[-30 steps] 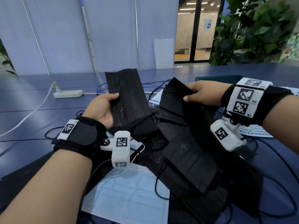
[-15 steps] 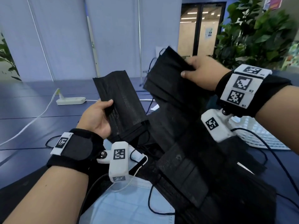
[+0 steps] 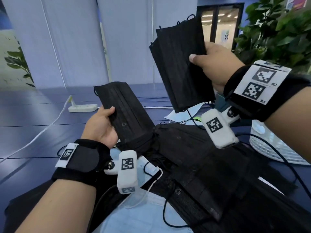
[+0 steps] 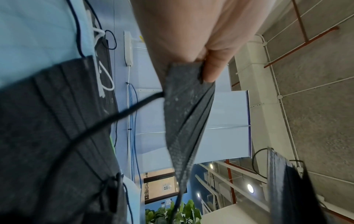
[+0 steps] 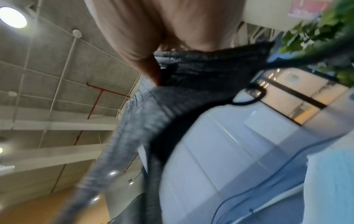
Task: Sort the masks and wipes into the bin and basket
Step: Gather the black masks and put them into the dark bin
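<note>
Black masks (image 3: 180, 64) pinched in the right hand (image 3: 212, 64) fingers; left hand (image 3: 101, 126) grips another mask (image 3: 124, 111).

Head view: evenly lit, soft cool daylight tone, no hard shadows; warm ceiling strips glow behind the glass door (image 3: 218, 26) at rear. Wide-angle bending at the edges, wall lines leaning outward. Black masks (image 3: 178, 64) read as near-featureless dark masses, pleats faint. Left wrist view: sharp in the centre, palm overexposed and pale, foreground cable (image 4: 107, 121) soft; round ceiling lamps (image 4: 250, 188) flare mildly. Right wrist view: heavy motion blur throughout, fabric smeared, bright round lamp (image 5: 13, 17) blown out at upper left, foliage (image 5: 325, 37) streaked.
</note>
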### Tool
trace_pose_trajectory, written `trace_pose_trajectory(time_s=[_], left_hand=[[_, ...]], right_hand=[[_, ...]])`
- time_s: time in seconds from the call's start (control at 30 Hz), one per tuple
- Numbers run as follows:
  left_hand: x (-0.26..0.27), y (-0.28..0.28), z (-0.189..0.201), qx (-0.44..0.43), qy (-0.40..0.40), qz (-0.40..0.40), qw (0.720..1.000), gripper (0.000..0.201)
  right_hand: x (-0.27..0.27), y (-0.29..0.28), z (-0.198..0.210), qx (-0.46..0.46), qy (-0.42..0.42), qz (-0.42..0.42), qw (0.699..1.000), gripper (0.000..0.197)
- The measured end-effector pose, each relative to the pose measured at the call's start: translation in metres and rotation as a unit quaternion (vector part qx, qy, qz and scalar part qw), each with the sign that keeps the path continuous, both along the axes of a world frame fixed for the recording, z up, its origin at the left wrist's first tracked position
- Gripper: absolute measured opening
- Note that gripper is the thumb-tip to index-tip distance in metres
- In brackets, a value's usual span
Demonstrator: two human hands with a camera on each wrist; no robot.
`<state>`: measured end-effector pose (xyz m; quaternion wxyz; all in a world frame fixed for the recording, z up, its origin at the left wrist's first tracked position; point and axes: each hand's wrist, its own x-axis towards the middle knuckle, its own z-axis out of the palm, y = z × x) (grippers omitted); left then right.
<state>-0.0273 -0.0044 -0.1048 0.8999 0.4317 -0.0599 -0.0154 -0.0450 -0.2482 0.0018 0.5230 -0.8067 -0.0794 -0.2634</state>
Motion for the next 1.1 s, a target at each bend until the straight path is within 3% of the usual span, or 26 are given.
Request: trace_pose_trajectory(time_s=[0.1, 0.2, 0.4, 0.5, 0.73, 0.87, 1.03, 1.1], left_hand=[[-0.005, -0.008, 0.001, 0.020, 0.003, -0.032, 0.999, 0.037], [-0.011, -0.016, 0.004, 0.048, -0.008, -0.065, 0.997, 0.039], [-0.021, -0.024, 0.009, 0.049, -0.006, -0.124, 0.991, 0.053], [-0.018, -0.030, 0.006, 0.065, 0.008, -0.128, 0.990, 0.045], [-0.017, -0.030, 0.003, 0.074, 0.012, -0.117, 0.990, 0.039], [-0.023, -0.033, 0.008, 0.095, -0.042, -0.112, 0.988, 0.038], [-0.032, -0.027, 0.020, 0.153, -0.119, -0.095, 0.976, 0.045], [-0.036, -0.029, 0.021, 0.177, -0.127, -0.109, 0.970, 0.051]], right_hand=[[0.001, 0.017, -0.010, 0.082, 0.077, 0.091, 0.989, 0.030], [0.003, 0.036, -0.025, 0.082, 0.138, 0.144, 0.976, 0.024], [0.010, 0.052, -0.051, 0.083, 0.208, 0.159, 0.962, 0.007], [0.018, 0.052, -0.061, 0.056, 0.233, 0.138, 0.961, 0.008], [0.017, 0.055, -0.064, 0.035, 0.239, 0.118, 0.963, 0.018], [0.006, 0.062, -0.060, 0.061, 0.197, 0.132, 0.969, 0.013], [-0.010, 0.044, -0.051, 0.132, 0.186, 0.218, 0.949, 0.015], [-0.014, 0.033, -0.050, 0.135, 0.197, 0.235, 0.942, 0.027]])
